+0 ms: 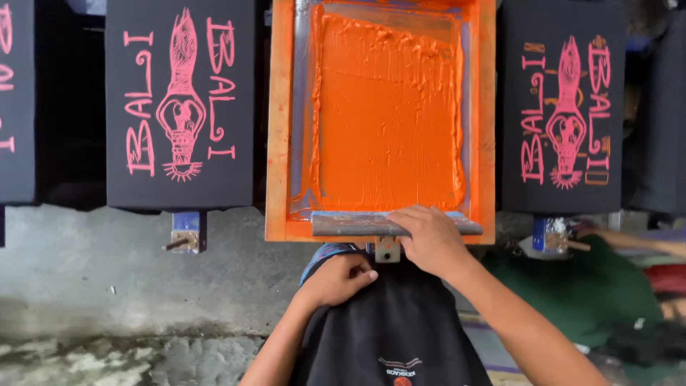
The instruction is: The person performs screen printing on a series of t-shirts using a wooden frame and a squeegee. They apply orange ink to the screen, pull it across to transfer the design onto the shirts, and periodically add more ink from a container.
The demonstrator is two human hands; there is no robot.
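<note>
Squeegee (396,224) lay across the near edge of the screen-printing frame (279,129), and your right hand (429,239) was closed over its handle from above, fingers curled round the far side, so the blade sat at the bottom of the orange ink (389,114) pool where a stroke would start or finish. Ink was spread thick over nearly the whole mesh, with ridges running lengthwise, and it had stained the wooden frame the same orange. Your left hand (339,280) was bunched shut on the dark cloth (389,322) just below the frame, near the metal bracket (386,249) under its edge; it looked as if you were gathering or steadying that fabric so it stayed clear of the frame.

To either side, black shirts sat flat on their own boards: the left shirt (179,104) bore a pink line drawing with lettering, and the right shirt (564,107) bore the same pink design with some orange already laid into it. Each board stuck out on a blue-painted arm (188,229), which kept them level and in a row.

Below lay a rough grey concrete floor (107,286), cracked and stained. At the right edge another person in a green garment (593,293) was partly in view.
</note>
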